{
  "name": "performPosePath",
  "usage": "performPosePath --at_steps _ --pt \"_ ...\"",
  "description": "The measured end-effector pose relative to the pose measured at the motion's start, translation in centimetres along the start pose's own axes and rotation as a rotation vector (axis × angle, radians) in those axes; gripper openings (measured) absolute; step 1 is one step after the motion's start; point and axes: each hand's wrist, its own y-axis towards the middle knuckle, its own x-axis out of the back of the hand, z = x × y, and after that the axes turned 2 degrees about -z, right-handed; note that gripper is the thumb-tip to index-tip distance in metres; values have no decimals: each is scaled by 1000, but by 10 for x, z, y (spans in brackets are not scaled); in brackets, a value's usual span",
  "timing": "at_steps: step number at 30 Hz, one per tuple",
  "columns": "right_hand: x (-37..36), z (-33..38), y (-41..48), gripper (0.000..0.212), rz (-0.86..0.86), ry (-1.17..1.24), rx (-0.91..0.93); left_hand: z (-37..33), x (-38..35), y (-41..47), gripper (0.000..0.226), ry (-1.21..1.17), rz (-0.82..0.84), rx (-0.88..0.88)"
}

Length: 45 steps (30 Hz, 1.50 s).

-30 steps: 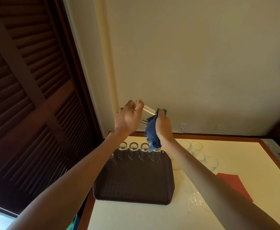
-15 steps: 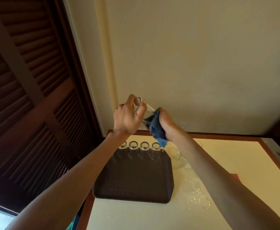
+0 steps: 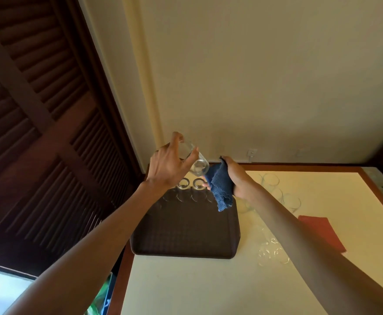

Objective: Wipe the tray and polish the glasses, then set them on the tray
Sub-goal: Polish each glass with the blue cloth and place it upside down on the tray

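Note:
My left hand [image 3: 169, 164] grips a clear glass [image 3: 197, 163], tilted, in the air above the far edge of the dark brown tray [image 3: 186, 233]. Just to its right my right hand [image 3: 238, 180] holds a blue cloth [image 3: 220, 189] that hangs down, apart from the glass. A row of glasses [image 3: 190, 185] stands along the tray's far edge, partly hidden behind my hands.
Several more clear glasses [image 3: 283, 196] stand on the cream table [image 3: 208, 285] right of the tray, others [image 3: 272, 251] near my right forearm. A red napkin [image 3: 322, 230] lies further right. Dark louvred shutters [image 3: 38, 133] fill the left; the wall is behind.
The cloth has come out of the glass. My right hand has dropped down and to the right with it, and my left hand has turned the glass so its base faces me.

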Motion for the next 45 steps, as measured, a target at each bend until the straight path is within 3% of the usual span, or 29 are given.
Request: performPosePath --at_steps 8,14,20,27,30,32,34,36,38,41,45 --pt "37 -64 28 66 -35 65 -133 37 -49 -60 58 94 222 151" --pt "47 -106 43 47 -128 82 -227 65 -88 -107 51 112 392 216" --pt "53 -136 63 50 -192 -19 -236 92 -118 -137 62 205 564 244" --pt "49 -140 64 58 -145 -28 -250 96 -129 -153 69 323 657 241" --pt "43 -134 56 71 -73 -62 -223 93 -123 -144 88 402 794 266" --pt "37 -129 53 63 -61 -66 -184 85 -111 -128 95 441 836 255" --pt "31 -123 46 40 -90 -49 -145 76 -98 -110 79 268 755 309" --pt "25 -116 41 18 -110 23 -113 69 -84 -91 48 -25 648 377" --pt "17 -104 33 6 -60 131 -64 60 -71 -76 19 -324 659 482" --pt "9 -89 21 13 34 262 0 41 -50 -67 24 -551 772 588" --pt "5 -71 10 56 87 280 80 35 -37 -63 14 -610 729 537"
